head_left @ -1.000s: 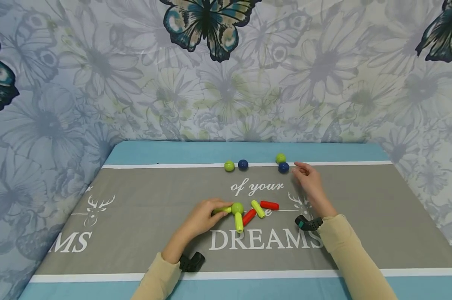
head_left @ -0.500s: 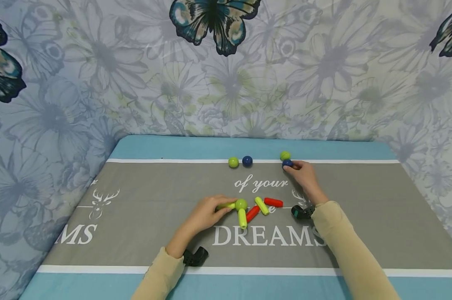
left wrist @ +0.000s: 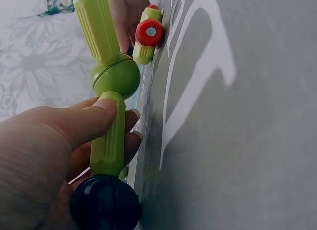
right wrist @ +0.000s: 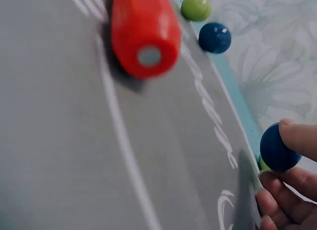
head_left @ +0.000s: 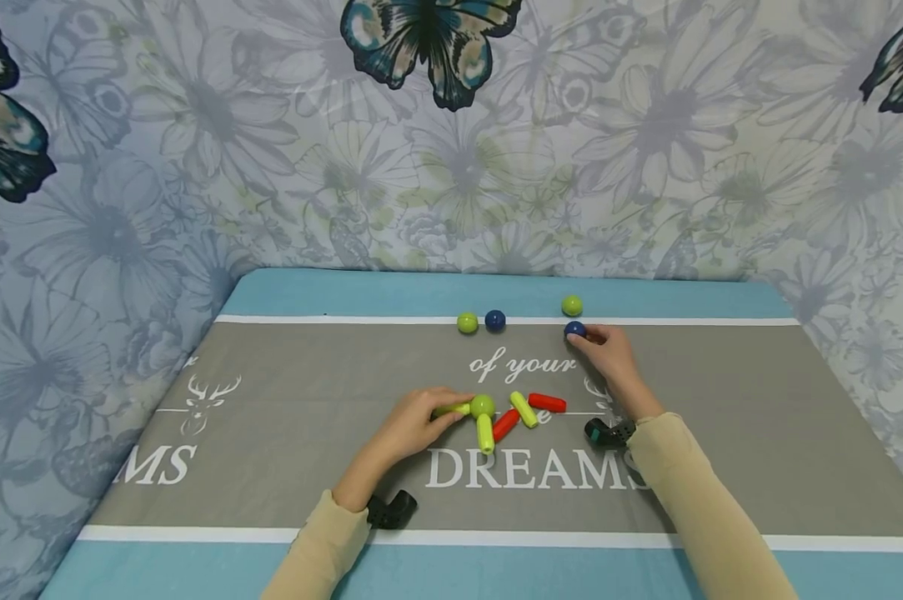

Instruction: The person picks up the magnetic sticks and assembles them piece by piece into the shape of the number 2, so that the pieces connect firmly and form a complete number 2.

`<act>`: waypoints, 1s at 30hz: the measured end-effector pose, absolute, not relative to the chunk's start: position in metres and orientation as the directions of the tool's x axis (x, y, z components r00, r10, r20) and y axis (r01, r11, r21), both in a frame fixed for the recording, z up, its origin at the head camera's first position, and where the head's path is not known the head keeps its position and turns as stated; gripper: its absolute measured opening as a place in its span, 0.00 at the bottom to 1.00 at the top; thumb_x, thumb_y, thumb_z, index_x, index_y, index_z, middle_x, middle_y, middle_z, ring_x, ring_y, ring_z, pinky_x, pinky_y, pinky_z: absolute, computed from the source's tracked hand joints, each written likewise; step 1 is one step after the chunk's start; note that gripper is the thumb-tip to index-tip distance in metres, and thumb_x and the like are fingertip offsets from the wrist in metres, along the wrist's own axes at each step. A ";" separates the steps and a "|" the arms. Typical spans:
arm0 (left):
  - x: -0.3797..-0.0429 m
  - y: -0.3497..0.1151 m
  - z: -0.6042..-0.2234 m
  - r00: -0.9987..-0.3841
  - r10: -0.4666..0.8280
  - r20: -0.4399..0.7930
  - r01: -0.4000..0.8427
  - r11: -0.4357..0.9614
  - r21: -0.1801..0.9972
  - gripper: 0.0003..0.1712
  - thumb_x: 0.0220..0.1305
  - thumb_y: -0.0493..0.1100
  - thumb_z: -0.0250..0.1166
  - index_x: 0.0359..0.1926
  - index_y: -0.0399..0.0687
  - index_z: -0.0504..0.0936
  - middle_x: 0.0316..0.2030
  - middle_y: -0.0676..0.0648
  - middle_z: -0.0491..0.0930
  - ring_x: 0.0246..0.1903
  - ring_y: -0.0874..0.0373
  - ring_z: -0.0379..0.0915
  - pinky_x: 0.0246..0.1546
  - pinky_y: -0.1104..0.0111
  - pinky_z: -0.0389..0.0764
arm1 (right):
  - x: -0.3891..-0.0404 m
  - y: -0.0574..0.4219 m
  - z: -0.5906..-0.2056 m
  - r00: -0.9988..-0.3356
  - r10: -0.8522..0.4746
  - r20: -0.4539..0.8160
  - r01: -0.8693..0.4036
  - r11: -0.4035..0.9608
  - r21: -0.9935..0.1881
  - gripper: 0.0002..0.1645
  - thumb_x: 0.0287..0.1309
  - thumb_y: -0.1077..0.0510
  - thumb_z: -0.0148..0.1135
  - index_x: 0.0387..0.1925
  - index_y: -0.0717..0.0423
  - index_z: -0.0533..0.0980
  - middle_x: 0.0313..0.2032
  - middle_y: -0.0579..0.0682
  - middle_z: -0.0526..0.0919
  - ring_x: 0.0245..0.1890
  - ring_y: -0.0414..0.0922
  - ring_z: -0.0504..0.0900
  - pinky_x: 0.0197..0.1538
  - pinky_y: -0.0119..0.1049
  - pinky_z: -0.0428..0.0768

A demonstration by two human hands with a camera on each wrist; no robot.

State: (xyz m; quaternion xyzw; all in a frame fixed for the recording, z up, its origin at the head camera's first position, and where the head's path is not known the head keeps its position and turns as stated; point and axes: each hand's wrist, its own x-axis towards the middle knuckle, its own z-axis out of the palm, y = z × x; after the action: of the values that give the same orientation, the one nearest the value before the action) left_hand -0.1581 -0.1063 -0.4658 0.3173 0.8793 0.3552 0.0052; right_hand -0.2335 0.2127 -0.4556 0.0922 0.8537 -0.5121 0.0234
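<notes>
My left hand (head_left: 409,427) grips a light green rod (left wrist: 106,151) between thumb and fingers. That rod joins a green ball (left wrist: 119,77) to a dark blue ball (left wrist: 105,203), which the hand hides in the head view. From the green ball a second light green rod (head_left: 484,433) sticks out toward the near side. Farther off, my right hand (head_left: 614,357) pinches another blue ball (right wrist: 276,147) between thumb and fingertips. Just behind it lies a loose green ball (head_left: 572,305), apart from the blue one.
Right of the joined piece lie two red rods (head_left: 547,403) and a light green rod (head_left: 524,410). A green ball (head_left: 468,323) and a blue ball (head_left: 495,321) sit side by side at the far white stripe of the grey cloth (head_left: 308,375). Behind the table hangs a floral backdrop (head_left: 271,167).
My right hand has moved left onto the blue ball, taken it between thumb and fingers, and drawn it slightly away from the green ball behind. My left hand keeps its grip; the head view has shifted slightly.
</notes>
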 end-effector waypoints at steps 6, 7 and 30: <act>-0.157 -0.107 -0.467 -0.812 0.549 0.200 0.531 0.552 0.643 0.19 0.60 0.36 0.65 0.53 0.45 0.80 0.47 0.46 0.80 0.47 0.52 0.75 0.48 0.60 0.74 | -0.209 0.215 -0.452 -0.973 0.072 -0.221 0.233 0.322 -0.917 0.35 0.62 0.51 0.59 0.63 0.68 0.63 0.56 0.65 0.69 0.53 0.53 0.69 0.51 0.38 0.72; -0.157 -0.107 -0.467 -0.814 0.545 0.200 0.529 0.552 0.645 0.19 0.60 0.36 0.65 0.53 0.45 0.80 0.47 0.46 0.80 0.47 0.52 0.75 0.48 0.60 0.74 | -0.204 0.215 -0.451 -0.971 0.063 -0.232 0.240 0.307 -0.921 0.36 0.62 0.51 0.59 0.64 0.68 0.62 0.57 0.65 0.69 0.53 0.53 0.69 0.50 0.36 0.72; -0.161 -0.105 -0.466 -0.822 0.522 0.228 0.528 0.551 0.646 0.19 0.59 0.35 0.66 0.53 0.46 0.81 0.45 0.48 0.81 0.46 0.54 0.75 0.48 0.61 0.74 | -0.075 0.136 -0.462 -0.793 -0.549 -0.266 0.339 -0.033 -0.940 0.25 0.63 0.60 0.58 0.53 0.77 0.64 0.42 0.65 0.80 0.38 0.49 0.83 0.40 0.36 0.80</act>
State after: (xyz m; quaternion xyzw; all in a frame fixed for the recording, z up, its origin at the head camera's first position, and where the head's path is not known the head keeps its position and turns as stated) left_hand -0.1614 -0.1053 -0.4660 0.2981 0.8805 0.3685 -0.0044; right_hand -0.0752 0.1360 -0.4623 -0.0845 0.6220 -0.7137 0.3108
